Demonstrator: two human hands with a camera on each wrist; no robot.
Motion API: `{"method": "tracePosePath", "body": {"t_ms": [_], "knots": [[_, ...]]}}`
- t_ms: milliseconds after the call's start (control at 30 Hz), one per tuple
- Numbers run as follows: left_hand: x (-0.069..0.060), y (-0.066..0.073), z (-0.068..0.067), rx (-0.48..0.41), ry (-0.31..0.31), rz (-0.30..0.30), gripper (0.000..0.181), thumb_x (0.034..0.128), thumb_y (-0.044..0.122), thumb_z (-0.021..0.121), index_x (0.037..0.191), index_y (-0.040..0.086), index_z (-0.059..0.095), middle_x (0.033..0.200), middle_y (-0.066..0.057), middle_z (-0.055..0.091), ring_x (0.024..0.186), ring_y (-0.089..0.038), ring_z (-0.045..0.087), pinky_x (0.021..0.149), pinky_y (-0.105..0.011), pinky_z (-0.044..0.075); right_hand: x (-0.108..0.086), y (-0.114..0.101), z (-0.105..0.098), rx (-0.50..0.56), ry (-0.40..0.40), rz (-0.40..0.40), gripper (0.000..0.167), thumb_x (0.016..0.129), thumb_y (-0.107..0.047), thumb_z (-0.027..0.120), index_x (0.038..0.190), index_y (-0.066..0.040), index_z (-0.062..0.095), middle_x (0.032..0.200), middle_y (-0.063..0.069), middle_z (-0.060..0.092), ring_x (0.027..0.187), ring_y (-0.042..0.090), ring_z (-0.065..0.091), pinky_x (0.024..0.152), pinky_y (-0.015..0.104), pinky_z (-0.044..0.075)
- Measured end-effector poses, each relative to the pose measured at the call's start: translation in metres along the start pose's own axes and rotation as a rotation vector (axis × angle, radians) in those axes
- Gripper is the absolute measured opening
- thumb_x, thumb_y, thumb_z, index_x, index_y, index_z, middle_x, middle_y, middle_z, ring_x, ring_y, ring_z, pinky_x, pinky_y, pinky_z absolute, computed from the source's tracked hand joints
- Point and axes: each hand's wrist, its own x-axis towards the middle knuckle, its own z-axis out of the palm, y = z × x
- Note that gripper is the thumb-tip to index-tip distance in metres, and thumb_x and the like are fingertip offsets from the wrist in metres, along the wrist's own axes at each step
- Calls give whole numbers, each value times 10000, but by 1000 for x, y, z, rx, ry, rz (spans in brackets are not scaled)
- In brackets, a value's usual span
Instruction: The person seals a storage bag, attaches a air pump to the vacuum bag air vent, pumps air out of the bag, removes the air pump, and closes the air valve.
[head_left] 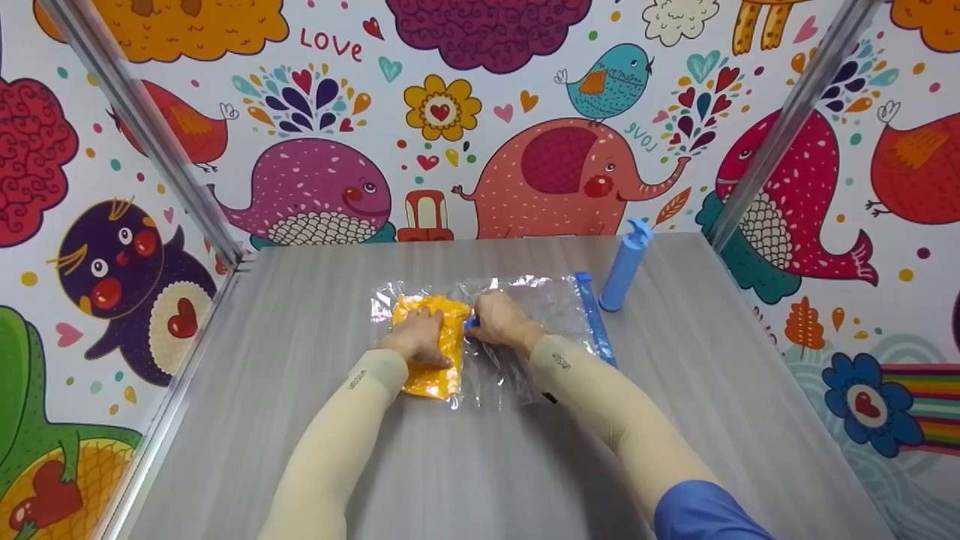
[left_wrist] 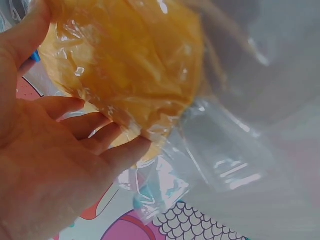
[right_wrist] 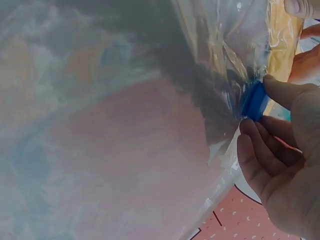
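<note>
A clear vacuum storage bag (head_left: 551, 304) lies flat on the table, with a soft yellow item (head_left: 448, 341) inside its left part. What the yellow item is cannot be told through the shiny film. My left hand (head_left: 424, 337) rests on it through the plastic, fingers spread; the left wrist view shows the fingers (left_wrist: 107, 132) along the item's edge. Just to the right, my right hand (head_left: 504, 319) pinches the bag's round blue valve cap (right_wrist: 255, 101) between thumb and fingers. A blue zip strip (head_left: 600, 330) runs along the bag's right edge.
A light-blue hand pump (head_left: 624, 270) stands on the grey wood-grain table (head_left: 300, 315), behind and right of the bag. Cartoon-printed walls (head_left: 450, 45) and metal posts (head_left: 172, 157) border the table at the back and sides. A small dark object (head_left: 550, 397) shows under the right forearm.
</note>
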Motion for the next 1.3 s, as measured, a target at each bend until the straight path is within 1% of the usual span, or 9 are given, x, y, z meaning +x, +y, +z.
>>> {"method": "tracePosePath", "body": {"t_ms": [167,333,600,700,833,933,1033,1167,1300], "knots": [[0,0,0,2,6,18,1108,936,435,909,1764,33,293,1854,-292,215,1739,-485,224,1427,-637,227,-2,-2,3,-7,42,67,436,961,-494,875,952,-65,797,965,107,810,940,301,776,900,504,688],[1,0,0,-3,1,17,1114,932,438,911,1767,40,289,1858,-285,206,1737,-490,223,1418,-658,231,-6,3,2,38,14,77,508,941,-561,874,1071,-73,816,1023,102,825,970,288,772,908,474,682],[0,-1,0,0,-9,-14,1098,955,446,893,1776,57,276,1870,-266,182,1748,-483,198,1423,-655,218,-10,11,-3,20,-62,-133,540,917,-374,857,1396,-135,784,1238,142,748,1105,319,727,1000,482,647],[0,-2,0,1,-9,-10,1094,952,443,896,1772,55,285,1866,-270,195,1742,-493,207,1417,-661,230,-10,12,-1,-1,-58,-157,438,963,-303,824,1368,-136,806,1176,149,743,1053,328,729,962,487,647],[0,-2,1,2,1,2,1100,936,435,910,1766,50,300,1856,-280,219,1732,-504,230,1406,-670,256,-10,9,2,-42,-10,-128,289,996,-321,822,1120,-61,845,1001,128,785,928,321,749,878,484,653],[1,-3,2,-11,2,5,1100,932,424,914,1766,49,302,1856,-284,216,1732,-503,227,1406,-673,252,-9,7,5,-56,20,-62,371,997,-423,838,918,-64,791,842,71,748,798,272,710,796,476,656],[2,-2,4,-22,-6,8,1108,932,422,913,1769,47,291,1859,-284,202,1737,-502,212,1411,-675,231,-10,6,7,-41,29,21,486,974,-552,847,845,-93,752,747,10,654,714,209,616,713,434,621],[4,-2,4,-22,-12,12,1123,935,440,907,1774,47,272,1864,-281,184,1745,-496,191,1418,-676,206,-10,10,4,30,13,94,557,891,-648,892,931,-102,790,793,-10,687,745,170,600,716,361,573],[3,-2,1,-23,-11,0,1108,945,440,900,1775,53,276,1869,-269,181,1751,-486,182,1423,-664,206,-6,14,-4,82,-32,-7,547,906,-502,913,1247,-86,812,1094,76,812,964,238,731,895,409,653]]}}
